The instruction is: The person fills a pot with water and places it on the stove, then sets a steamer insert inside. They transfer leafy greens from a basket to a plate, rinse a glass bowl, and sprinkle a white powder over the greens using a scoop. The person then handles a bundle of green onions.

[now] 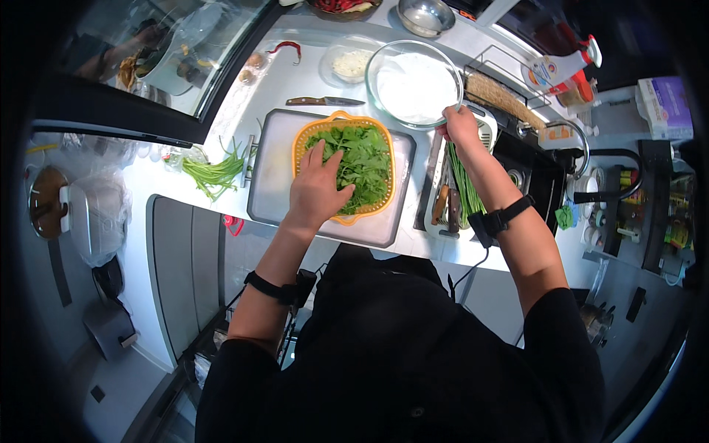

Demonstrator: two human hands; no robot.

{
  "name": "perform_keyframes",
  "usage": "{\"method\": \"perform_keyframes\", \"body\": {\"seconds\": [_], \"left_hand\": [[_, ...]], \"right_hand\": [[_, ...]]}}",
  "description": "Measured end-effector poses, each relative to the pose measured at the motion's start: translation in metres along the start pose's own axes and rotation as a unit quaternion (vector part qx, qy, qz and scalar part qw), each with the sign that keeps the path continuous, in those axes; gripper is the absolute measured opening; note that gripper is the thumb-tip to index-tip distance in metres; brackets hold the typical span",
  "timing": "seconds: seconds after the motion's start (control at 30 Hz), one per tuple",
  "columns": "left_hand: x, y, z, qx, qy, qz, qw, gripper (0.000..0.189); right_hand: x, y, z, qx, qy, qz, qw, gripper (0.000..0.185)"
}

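Note:
My left hand [319,185] rests with spread fingers on chopped leafy greens [363,160], which fill a yellow plastic colander [344,219]. Under the colander lies a grey-edged cutting board [270,183]. My right hand [458,123] grips the near right rim of a glass bowl [414,83] holding white powder. Behind the board is a knife with a wooden handle [327,101]. A small clear bowl with pale chopped pieces [350,63] sits left of the glass bowl.
Green stalks [213,170] lie left of the board. At right, long green stems [464,185] and wooden-handled tools [447,207] lie in a drainer beside the sink [532,171] and black faucet [615,196]. Farther back are a dried red chilli [288,49], a steel bowl [425,16] and a spray bottle [556,69].

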State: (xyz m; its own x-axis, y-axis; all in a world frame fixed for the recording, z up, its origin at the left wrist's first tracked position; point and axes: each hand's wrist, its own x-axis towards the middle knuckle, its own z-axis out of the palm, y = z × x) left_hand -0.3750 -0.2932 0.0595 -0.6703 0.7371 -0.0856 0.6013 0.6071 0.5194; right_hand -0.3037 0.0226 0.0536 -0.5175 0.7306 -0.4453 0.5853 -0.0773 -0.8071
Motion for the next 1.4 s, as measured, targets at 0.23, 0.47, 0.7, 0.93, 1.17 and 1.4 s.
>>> {"method": "perform_keyframes", "body": {"seconds": [0.23, 0.47, 0.7, 0.93, 1.17, 1.4], "left_hand": [[0.006, -0.014, 0.037, 0.020, -0.054, -0.094, 0.994, 0.094], [-0.014, 0.004, 0.053, 0.006, -0.097, -0.097, 0.991, 0.091], [-0.024, 0.000, 0.056, -0.058, -0.006, -0.097, 0.994, 0.090], [-0.023, -0.029, 0.043, -0.064, 0.018, -0.077, 0.995, 0.096], [-0.025, -0.024, 0.018, -0.055, -0.019, -0.049, 0.997, 0.099], [-0.011, 0.022, 0.037, 0.081, -0.064, -0.056, 0.993, 0.105]], "right_hand": [[0.001, -0.061, 0.088, -0.047, -0.130, -0.056, 0.989, 0.020], [0.018, -0.081, 0.201, -0.161, -0.237, -0.063, 0.956, 0.029], [0.023, -0.059, 0.258, -0.236, -0.273, -0.095, 0.928, 0.031], [0.020, -0.050, 0.241, -0.275, -0.253, -0.193, 0.907, 0.039], [0.005, 0.037, 0.078, 0.043, 0.137, -0.077, 0.987, 0.022], [0.045, 0.087, 0.021, 0.312, -0.051, 0.180, 0.931, 0.036]]}}
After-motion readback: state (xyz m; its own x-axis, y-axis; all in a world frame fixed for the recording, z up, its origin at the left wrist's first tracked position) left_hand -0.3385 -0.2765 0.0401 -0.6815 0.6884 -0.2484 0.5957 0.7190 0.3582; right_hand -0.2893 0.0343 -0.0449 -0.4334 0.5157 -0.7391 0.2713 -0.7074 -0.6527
